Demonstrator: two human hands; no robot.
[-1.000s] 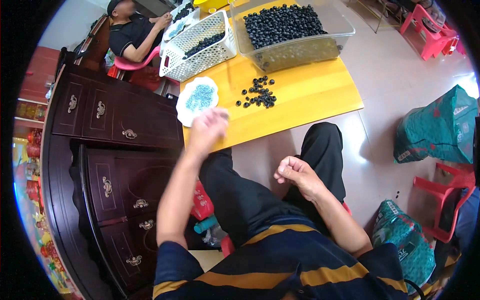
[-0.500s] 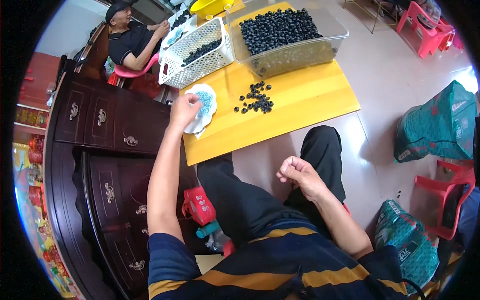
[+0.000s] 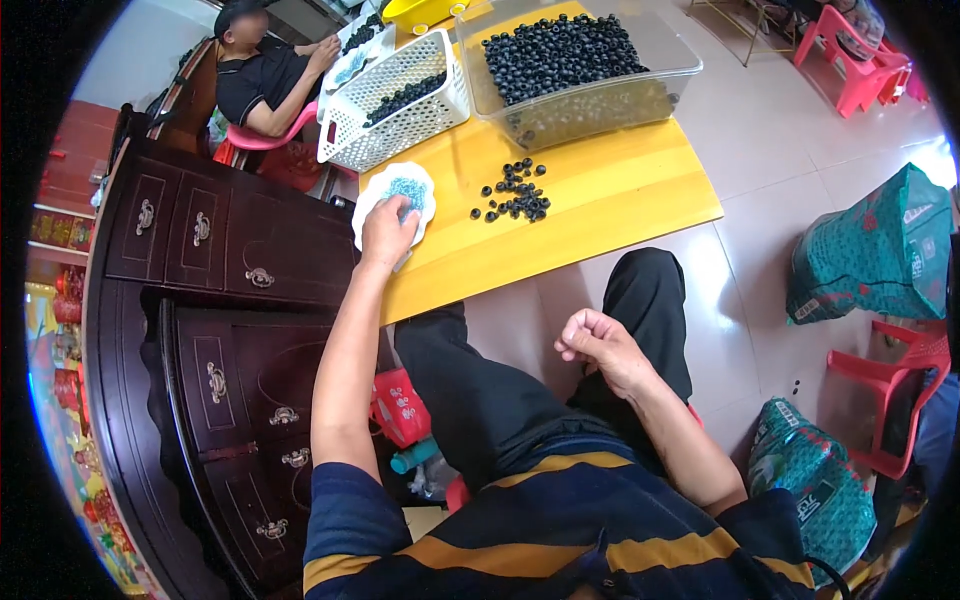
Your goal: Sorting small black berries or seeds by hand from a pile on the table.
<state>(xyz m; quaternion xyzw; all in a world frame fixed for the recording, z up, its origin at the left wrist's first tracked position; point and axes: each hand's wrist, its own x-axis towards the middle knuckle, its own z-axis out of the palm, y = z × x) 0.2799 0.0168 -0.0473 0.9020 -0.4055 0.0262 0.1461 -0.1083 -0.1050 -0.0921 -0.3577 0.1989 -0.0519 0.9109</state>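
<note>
My left hand [image 3: 390,232] is over the near side of a white scalloped plate [image 3: 364,207], its fingers drawn together at the edge of a heap of tiny light-blue pieces [image 3: 406,189]. Whatever lies between those fingertips is too small to make out. My right hand [image 3: 604,348] hangs above my lap near the right knee, fingers curled in and thumb pressed against them; anything inside is hidden. On the yellow table [image 3: 600,185], right of the plate, lies a loose cluster of small black round beads [image 3: 520,205] with holes.
Behind the plate stand a white perforated basket [image 3: 352,140] and a clear plastic bin [image 3: 590,118], both holding black beads. A co-worker [image 3: 262,80] sits at the far left. A dark wooden cabinet [image 3: 255,215] borders the left side. Teal bags [image 3: 865,255] stand at right.
My left hand has shifted slightly right and toward me on the plate, uncovering its left rim. My right hand stays in place. The co-worker's head has turned.
</note>
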